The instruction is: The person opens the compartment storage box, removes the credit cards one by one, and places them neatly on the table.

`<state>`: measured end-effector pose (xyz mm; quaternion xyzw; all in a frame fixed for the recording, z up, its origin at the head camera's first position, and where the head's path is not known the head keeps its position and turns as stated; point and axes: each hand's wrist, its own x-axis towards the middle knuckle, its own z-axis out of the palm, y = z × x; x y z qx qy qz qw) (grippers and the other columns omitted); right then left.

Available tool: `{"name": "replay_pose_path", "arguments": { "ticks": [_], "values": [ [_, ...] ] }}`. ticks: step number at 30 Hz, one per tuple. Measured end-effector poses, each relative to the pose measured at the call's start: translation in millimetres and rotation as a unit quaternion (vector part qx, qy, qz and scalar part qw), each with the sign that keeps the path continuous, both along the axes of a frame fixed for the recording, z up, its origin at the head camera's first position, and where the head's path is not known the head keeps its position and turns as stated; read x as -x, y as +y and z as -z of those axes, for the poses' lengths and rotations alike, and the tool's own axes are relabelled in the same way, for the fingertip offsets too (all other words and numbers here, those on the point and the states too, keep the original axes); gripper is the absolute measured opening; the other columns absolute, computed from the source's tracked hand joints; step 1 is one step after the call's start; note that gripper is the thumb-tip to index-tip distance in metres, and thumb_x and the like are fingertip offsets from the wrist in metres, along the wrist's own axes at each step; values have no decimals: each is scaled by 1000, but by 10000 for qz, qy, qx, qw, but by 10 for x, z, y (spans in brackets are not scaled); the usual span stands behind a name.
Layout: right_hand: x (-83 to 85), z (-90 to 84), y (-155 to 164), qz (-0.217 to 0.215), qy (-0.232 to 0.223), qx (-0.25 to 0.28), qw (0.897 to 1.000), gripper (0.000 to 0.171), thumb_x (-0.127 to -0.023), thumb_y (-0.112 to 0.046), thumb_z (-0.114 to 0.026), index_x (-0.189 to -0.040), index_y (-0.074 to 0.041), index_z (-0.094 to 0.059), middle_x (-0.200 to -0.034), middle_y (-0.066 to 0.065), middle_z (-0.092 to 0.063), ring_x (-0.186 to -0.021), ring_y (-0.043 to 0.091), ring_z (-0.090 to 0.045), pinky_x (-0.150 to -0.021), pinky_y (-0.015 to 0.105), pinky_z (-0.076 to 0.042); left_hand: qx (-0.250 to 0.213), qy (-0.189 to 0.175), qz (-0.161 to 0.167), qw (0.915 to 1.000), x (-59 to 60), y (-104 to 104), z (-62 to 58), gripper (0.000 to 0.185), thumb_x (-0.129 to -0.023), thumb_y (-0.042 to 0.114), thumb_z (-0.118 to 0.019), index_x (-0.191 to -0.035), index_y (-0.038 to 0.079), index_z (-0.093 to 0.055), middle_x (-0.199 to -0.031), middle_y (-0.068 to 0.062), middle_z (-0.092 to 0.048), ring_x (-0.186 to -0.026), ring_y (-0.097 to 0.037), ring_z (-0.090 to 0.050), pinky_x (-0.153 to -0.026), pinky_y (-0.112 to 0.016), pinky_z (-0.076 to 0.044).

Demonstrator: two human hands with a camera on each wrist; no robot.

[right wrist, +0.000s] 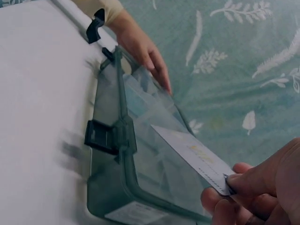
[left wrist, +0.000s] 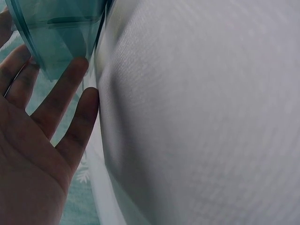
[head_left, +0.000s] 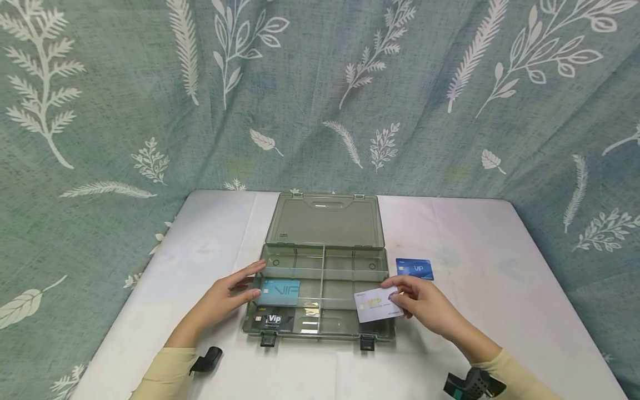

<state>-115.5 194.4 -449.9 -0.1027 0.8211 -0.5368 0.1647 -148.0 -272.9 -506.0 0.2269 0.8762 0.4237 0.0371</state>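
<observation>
A clear green compartment box [head_left: 325, 266] lies open on the white table, lid back. Inside it lie a light blue VIP card [head_left: 279, 292] and a black Vip card [head_left: 272, 319]. My right hand [head_left: 417, 303] pinches a white card with gold VIP lettering [head_left: 377, 304] by its edge, over the box's right front compartment; the white card [right wrist: 192, 157] also shows in the right wrist view. My left hand [head_left: 227, 294] rests with straight fingers against the box's left wall [left wrist: 56, 42]. A dark blue VIP card [head_left: 414, 268] lies on the table right of the box.
The white table [head_left: 500, 289] stands before a teal curtain with white leaf prints [head_left: 320, 94]. Two black latches [head_left: 268, 339] stick out at the box's front edge. Bare table surface lies on both sides of the box.
</observation>
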Motion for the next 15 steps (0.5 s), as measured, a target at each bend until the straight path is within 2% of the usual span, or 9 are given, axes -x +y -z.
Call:
{"name": "replay_pose_path", "arguments": {
  "ticks": [7, 15],
  "values": [
    [30, 20, 117, 134, 29, 65, 9999, 26, -101, 0, -57, -126, -1, -64, -108, 15, -71, -85, 23, -65, -61, 34, -58, 21, -22, -25, 10000, 0, -2, -4, 60, -99, 24, -69, -154, 15, -47, -162, -1, -38, -128, -35, -58, -107, -54, -48],
    [46, 9, 227, 481, 108, -202, 9986, 25, -100, -1, -58, -124, -3, -65, -102, 12, -68, -78, 22, -60, -59, 34, -57, 122, -91, -150, 9998, -8, 6, -5, 60, -99, 28, -69, -154, 16, -47, -162, -1, -38, -128, -34, -59, -107, -53, -48]
  ]
}}
